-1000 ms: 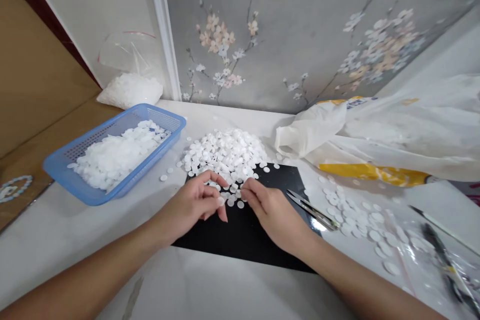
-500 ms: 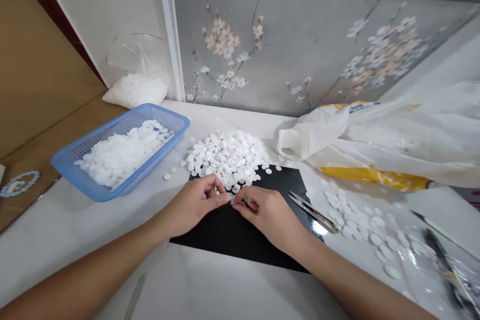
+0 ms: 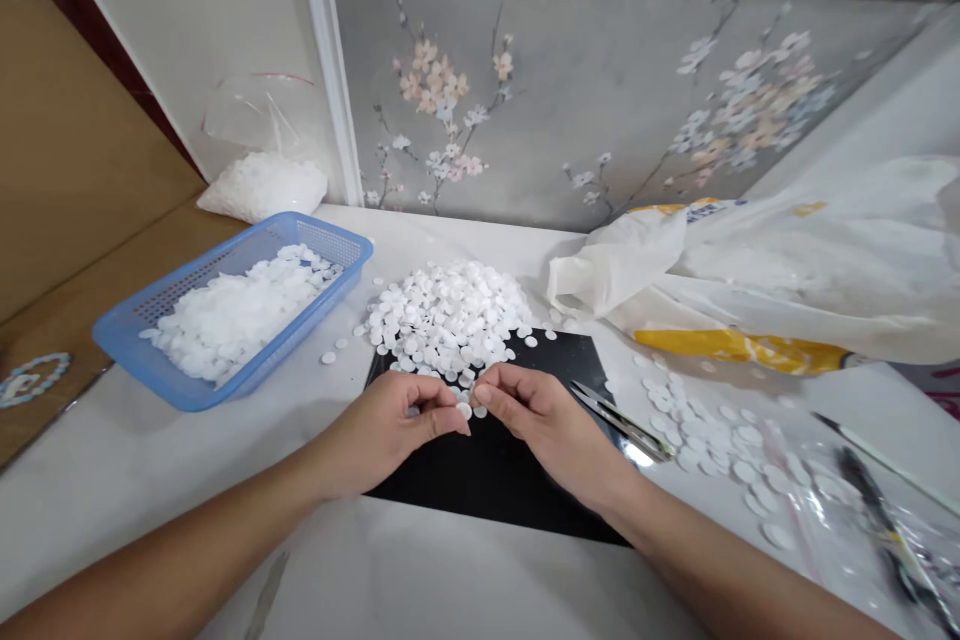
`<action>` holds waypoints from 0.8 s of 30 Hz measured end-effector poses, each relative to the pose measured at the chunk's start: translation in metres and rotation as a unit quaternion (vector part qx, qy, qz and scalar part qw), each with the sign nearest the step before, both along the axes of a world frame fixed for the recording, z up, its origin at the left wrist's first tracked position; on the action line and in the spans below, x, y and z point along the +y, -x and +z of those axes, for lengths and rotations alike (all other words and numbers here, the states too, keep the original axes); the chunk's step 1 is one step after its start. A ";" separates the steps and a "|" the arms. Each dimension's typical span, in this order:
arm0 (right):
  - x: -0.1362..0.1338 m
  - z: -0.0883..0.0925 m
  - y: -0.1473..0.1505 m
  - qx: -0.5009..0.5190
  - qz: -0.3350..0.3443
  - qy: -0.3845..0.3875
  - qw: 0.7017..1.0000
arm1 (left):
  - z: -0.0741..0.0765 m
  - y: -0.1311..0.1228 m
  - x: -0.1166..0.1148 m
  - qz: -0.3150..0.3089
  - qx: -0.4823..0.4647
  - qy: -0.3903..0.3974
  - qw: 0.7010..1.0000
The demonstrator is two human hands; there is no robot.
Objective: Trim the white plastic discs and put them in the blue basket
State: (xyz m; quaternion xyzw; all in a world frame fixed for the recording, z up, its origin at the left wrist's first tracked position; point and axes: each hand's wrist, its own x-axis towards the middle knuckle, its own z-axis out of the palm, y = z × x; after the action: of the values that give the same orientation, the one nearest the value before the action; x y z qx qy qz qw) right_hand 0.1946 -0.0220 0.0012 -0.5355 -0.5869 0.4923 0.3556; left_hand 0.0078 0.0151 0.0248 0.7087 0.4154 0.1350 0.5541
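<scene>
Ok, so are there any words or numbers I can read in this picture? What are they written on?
Nothing here can be read clearly.
Blue print on the white and yellow plastic bag: too blurred to read.
Mark inside the beaded ring at the left edge: too small to read.
The white discs: no print shows on them.

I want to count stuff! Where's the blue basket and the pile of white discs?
blue basket (image 3: 142,372): head view, near rim.
pile of white discs (image 3: 450,315): head view, middle of the heap.
</scene>
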 end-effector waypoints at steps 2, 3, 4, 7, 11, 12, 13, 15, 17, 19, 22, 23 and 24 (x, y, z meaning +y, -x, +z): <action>-0.001 -0.001 0.000 -0.017 0.000 -0.023 1.000 | 0.000 0.000 0.000 0.001 0.000 0.004 1.000; -0.002 -0.001 0.001 -0.030 0.004 -0.035 0.999 | 0.000 0.000 0.000 0.000 -0.002 0.006 1.000; -0.004 0.000 0.002 -0.045 0.014 -0.044 0.998 | -0.001 0.000 -0.001 -0.001 -0.006 0.010 1.000; -0.007 0.002 0.005 -0.075 0.052 -0.045 0.995 | -0.001 0.000 -0.001 -0.004 -0.023 0.035 0.999; -0.008 0.003 0.004 -0.009 0.071 -0.019 0.997 | 0.001 0.001 0.000 0.006 -0.036 0.056 0.998; -0.008 0.002 0.003 0.012 0.072 -0.015 0.997 | 0.001 0.001 0.000 0.011 -0.033 0.051 0.998; -0.007 0.002 0.003 0.027 0.072 -0.012 0.997 | 0.002 0.001 0.000 0.014 -0.030 0.043 0.999; -0.007 0.001 0.004 0.028 0.079 -0.012 0.996 | 0.002 0.000 -0.001 0.013 -0.025 0.029 0.999; -0.007 0.002 0.005 0.008 0.091 -0.011 0.996 | 0.001 -0.001 -0.001 0.007 -0.029 0.026 0.999; -0.008 0.005 0.005 0.002 0.104 -0.003 0.995 | 0.000 -0.001 -0.002 0.002 -0.033 0.028 0.999; -0.008 0.008 0.002 0.020 0.126 0.011 0.992 | -0.002 0.000 0.000 -0.001 -0.034 0.025 0.999; -0.008 0.008 0.001 0.029 0.134 0.016 0.990 | -0.002 0.001 0.000 -0.001 -0.034 0.022 0.999; -0.008 0.007 0.000 0.039 0.141 0.021 0.989 | -0.001 0.001 0.001 -0.001 -0.036 0.018 0.999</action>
State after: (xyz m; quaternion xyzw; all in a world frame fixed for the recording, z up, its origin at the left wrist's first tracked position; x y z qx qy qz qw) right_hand 0.1948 -0.0299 0.0083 -0.4346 -0.6319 0.5704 0.2941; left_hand 0.0069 0.0162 0.0233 0.6935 0.3970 0.1523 0.5816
